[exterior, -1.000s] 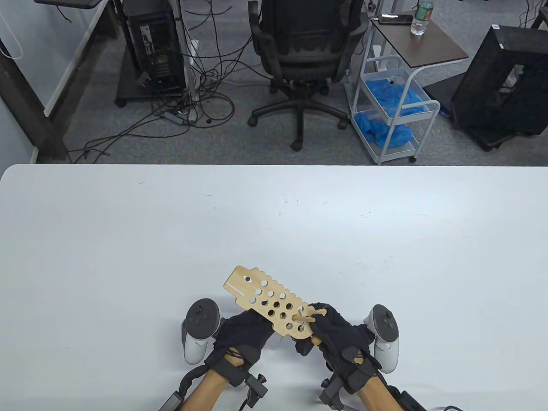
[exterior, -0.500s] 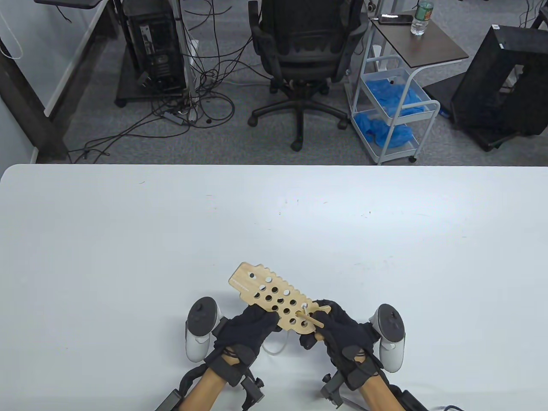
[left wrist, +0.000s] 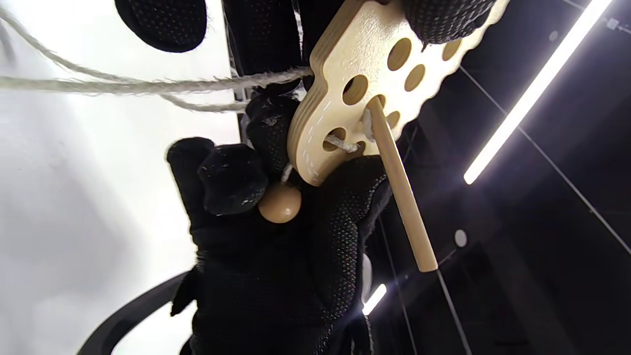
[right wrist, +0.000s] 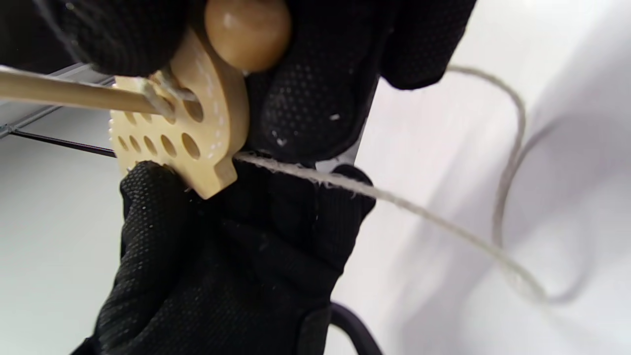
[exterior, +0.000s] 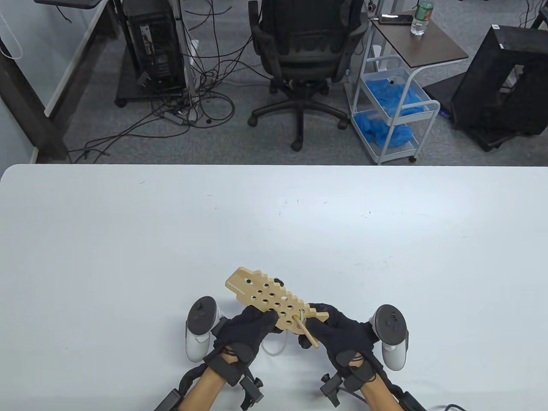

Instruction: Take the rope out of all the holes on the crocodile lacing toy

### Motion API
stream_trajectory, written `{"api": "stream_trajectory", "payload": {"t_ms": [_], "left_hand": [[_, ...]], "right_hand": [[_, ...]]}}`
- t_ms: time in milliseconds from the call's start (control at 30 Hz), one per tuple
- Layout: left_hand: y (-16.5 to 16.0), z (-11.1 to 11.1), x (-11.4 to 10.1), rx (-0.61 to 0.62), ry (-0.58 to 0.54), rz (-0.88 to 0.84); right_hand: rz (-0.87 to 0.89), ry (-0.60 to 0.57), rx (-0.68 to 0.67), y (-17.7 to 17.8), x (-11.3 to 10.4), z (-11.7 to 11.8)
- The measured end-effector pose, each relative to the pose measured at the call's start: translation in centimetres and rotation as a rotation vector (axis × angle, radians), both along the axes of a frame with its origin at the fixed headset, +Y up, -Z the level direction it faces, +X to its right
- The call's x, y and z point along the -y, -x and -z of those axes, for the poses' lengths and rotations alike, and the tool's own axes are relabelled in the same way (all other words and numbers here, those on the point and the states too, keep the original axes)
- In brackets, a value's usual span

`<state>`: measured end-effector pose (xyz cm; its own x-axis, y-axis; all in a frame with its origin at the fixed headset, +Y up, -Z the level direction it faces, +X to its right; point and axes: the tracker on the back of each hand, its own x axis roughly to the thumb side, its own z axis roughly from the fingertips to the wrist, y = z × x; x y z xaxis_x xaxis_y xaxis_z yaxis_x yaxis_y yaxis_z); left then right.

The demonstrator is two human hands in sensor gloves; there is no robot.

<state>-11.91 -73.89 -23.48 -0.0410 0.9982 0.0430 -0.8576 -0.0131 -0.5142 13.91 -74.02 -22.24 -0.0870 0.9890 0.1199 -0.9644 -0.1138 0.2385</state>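
Hands grip the crocodile board (exterior: 274, 299) off the table: left hand (exterior: 246, 332) mid-body, right hand (exterior: 338, 332) its tail end.

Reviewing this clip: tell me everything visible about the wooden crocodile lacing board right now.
The crocodile lacing board is a flat, pale plywood piece with a notched edge and rows of round holes, most of them empty. It is held tilted above the table, the left hand gripping one side, the right hand the tail end. A wooden needle stick pokes through a hole near that end, with white rope laced through neighbouring holes and trailing away. A round wooden bead sits at the board's end.
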Motion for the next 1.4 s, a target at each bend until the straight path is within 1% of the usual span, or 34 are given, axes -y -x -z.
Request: {"api": "stream_trajectory", "payload": {"t_ms": [100, 233, 367, 467, 533, 667, 767, 933, 1033, 1167, 1400], "left_hand": [[0.0, 0.0, 0.2, -0.020, 0.016, 0.049], [-0.2, -0.2, 0.2, -0.032, 0.018, 0.161], [-0.3, -0.4, 0.1, -0.053, -0.010, 0.250], [-0.2, -0.6, 0.0, -0.096, -0.013, 0.296], [-0.1, -0.6, -0.1, -0.118, -0.015, 0.323], [0.0, -0.7, -0.1, -0.137, -0.013, 0.360], [-0.2, -0.7, -0.1, -0.121, -0.025, 0.373], [-0.3, -0.9, -0.6, -0.160, -0.080, 0.453], [-0.4, -0.9, -0.8, -0.165, -0.100, 0.437], [-0.2, -0.9, -1.1, -0.212, -0.140, 0.501], [0.2, -0.9, -1.8, -0.263, -0.229, 0.598]], "right_hand": [[-0.063, -0.062, 0.068, -0.3, -0.6, -0.2], [-0.167, -0.137, 0.199, -0.9, -1.3, -0.7], [-0.262, -0.224, 0.254, -0.7, -2.1, -1.2], [-0.339, -0.300, 0.284, -0.4, -2.7, -1.6], [-0.371, -0.325, 0.298, -0.3, -2.8, -1.7], [-0.379, -0.328, 0.295, -0.2, -2.7, -1.7], [-0.364, -0.316, 0.289, -0.2, -2.5, -1.8], [-0.294, -0.246, 0.249, 0.0, -1.8, -1.6], [-0.262, -0.214, 0.250, -0.3, -1.6, -1.4], [-0.258, -0.198, 0.299, -0.9, -1.5, -1.3], [-0.214, -0.154, 0.316, -1.4, -1.0, -1.0]]}}
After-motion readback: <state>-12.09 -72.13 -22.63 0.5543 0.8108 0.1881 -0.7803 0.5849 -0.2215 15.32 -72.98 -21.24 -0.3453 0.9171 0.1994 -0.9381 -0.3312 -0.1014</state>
